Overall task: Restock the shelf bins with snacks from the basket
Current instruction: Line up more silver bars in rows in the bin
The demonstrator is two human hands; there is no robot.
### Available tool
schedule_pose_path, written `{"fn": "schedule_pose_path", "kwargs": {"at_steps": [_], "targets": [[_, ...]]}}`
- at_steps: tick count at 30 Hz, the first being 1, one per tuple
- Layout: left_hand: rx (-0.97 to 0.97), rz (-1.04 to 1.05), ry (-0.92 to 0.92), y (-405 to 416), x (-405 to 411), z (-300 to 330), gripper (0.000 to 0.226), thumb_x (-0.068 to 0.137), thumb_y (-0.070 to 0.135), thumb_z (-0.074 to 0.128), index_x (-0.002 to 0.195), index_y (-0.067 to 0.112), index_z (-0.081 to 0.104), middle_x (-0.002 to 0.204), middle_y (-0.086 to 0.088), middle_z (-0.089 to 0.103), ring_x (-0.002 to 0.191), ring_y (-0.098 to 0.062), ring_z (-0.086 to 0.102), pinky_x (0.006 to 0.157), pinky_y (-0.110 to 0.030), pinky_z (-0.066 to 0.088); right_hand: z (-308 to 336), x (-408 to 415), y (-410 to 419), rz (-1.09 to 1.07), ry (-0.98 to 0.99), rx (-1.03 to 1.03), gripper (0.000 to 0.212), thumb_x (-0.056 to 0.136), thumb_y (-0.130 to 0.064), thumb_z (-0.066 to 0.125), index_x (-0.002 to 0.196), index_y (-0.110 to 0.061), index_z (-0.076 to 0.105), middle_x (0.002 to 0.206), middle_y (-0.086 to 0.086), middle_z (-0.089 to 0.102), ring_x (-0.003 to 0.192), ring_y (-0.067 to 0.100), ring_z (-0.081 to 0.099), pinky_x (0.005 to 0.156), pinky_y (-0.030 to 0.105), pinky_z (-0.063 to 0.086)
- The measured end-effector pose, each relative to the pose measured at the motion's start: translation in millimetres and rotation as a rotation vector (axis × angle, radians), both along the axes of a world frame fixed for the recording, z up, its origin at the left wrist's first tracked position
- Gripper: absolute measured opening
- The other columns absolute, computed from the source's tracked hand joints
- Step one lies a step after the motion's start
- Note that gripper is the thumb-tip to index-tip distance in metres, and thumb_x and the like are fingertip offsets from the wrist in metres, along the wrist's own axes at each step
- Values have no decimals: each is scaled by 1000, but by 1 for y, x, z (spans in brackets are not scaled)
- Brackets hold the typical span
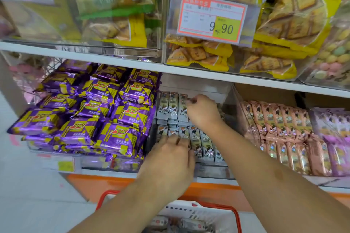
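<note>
A clear shelf bin in the middle of the lower shelf holds two rows of small grey-white snack packs standing upright. My right hand reaches deep into the bin and its fingertips pinch the top of a pack in the back row. My left hand lies over the front row of packs, fingers bent down onto them; whether it grips one is hidden. A white basket with red handles sits below my arms at the bottom edge, with several wrapped snacks in it.
Purple-and-yellow biscuit packs fill the bin on the left. Pink snack packs stand in the bin on the right. The upper shelf carries clear bins of yellow cracker bags and a price tag reading 9.90. An orange base runs below.
</note>
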State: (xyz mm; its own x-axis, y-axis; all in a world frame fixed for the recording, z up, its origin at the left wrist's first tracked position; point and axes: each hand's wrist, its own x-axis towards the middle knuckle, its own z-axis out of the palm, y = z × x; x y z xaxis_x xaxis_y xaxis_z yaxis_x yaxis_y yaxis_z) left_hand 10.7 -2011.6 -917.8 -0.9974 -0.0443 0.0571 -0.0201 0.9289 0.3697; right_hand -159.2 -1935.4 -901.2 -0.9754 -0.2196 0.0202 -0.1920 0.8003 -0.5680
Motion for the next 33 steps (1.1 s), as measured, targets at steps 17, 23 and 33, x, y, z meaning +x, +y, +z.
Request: {"fn": "schedule_pose_path", "kwargs": {"at_steps": [17, 23, 33], "targets": [[-149, -175, -436, -12, 120, -69, 23, 94, 20, 55, 113, 16, 66, 118, -7, 69, 111, -27, 65, 80, -32, 50, -67, 218, 114, 556, -237, 337, 19, 88, -13, 59, 105, -21, 58, 90, -2, 61, 81, 21, 60, 69, 39, 54], [-119, -39, -828, -43, 164, -173, 56, 90, 12, 62, 142, 4, 43, 128, -16, 59, 114, -28, 62, 80, -27, 48, -168, 235, 119, 564, -586, 707, 77, 95, -18, 65, 159, -5, 23, 154, 18, 36, 130, 35, 49, 99, 42, 51], [-94, -22, -982, -49, 147, -288, 155, 62, 44, 94, 159, 6, -21, 168, -17, -9, 156, -41, -4, 125, -53, 23, -294, 243, 136, 507, -578, 809, 139, 71, -33, 86, 162, -16, -18, 167, 16, 4, 156, 39, 11, 129, 48, 18]]}}
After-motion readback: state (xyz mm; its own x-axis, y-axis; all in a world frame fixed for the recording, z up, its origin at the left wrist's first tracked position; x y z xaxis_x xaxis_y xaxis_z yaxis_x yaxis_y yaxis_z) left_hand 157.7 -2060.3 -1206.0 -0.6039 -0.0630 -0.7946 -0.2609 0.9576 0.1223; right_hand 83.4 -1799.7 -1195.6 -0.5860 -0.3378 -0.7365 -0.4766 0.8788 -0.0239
